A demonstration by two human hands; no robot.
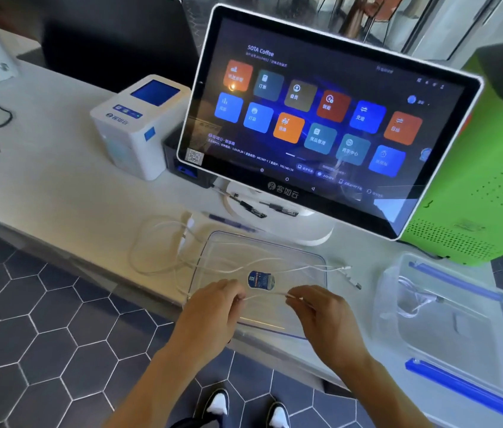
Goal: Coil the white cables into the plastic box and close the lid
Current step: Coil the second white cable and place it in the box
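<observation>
Your left hand [213, 304] and right hand [318, 307] are both over the clear lid [305, 264], which lies flat on the desk [59, 186] in front of you, a blue sticker [261, 280] showing on it. Each hand pinches the white cable [264, 295] between curled fingertips, and a short length of it runs nearly straight from one hand to the other. The rest of the cable trails away to the left, looping loosely across the lid and onto the desk, with its plug ends lying just past the lid's right edge. The plastic box [460, 329] sits open on the desk to your right, blue clips [460, 387] on its sides, with another white cable [413, 301] already lying inside it. Behind the lid stands a touchscreen [321, 118] on a white base, a few pens [250, 208] lying at its foot. A small white printer [139, 125] sits to the left of the screen, and a green case [484, 196] stands to the right. Your shoes [247, 409] show below on the hexagon-tiled floor [43, 319].
</observation>
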